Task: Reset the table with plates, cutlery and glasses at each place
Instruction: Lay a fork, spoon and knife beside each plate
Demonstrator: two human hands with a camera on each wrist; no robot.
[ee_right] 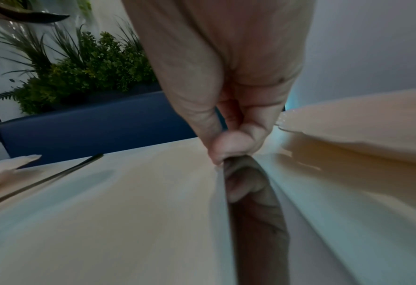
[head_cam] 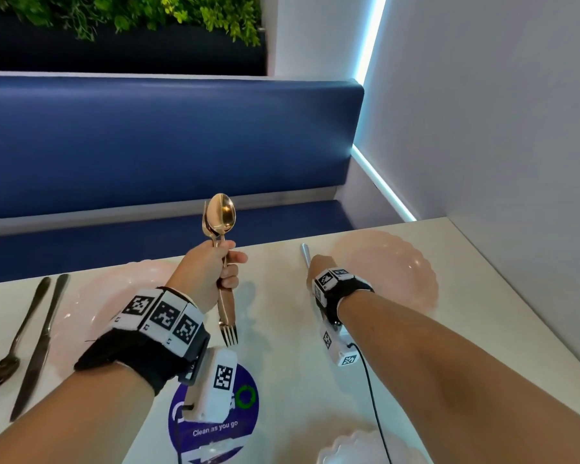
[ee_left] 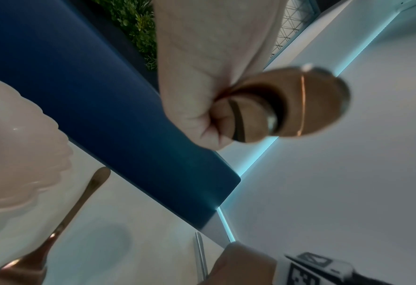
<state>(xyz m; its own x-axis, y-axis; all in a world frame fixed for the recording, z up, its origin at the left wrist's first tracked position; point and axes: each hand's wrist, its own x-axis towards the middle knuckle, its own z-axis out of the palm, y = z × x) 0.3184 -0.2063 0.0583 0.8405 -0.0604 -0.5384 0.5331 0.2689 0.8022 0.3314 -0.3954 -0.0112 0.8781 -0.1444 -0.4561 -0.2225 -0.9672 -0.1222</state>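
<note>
My left hand (head_cam: 215, 272) is raised over the table's middle and grips a bundle of gold cutlery. A spoon (head_cam: 220, 214) points up from the fist and a fork (head_cam: 229, 333) hangs tines down. In the left wrist view the fist (ee_left: 202, 96) is closed round the blurred gold cutlery ends (ee_left: 299, 104). My right hand (head_cam: 318, 266) pinches a silver knife (head_cam: 306, 252) that lies on the table just left of the far right pink plate (head_cam: 392, 262). The right wrist view shows fingertips (ee_right: 229, 146) on the knife (ee_right: 251, 212), beside that plate (ee_right: 360, 131).
A second pink plate (head_cam: 121, 289) sits far left, with a dark spoon (head_cam: 0, 366) and knife (head_cam: 37, 346) on its left and one utensil (ee_right: 55, 173) on its right. Another plate (head_cam: 359, 447) is at the near edge. A blue bench and wall border the table.
</note>
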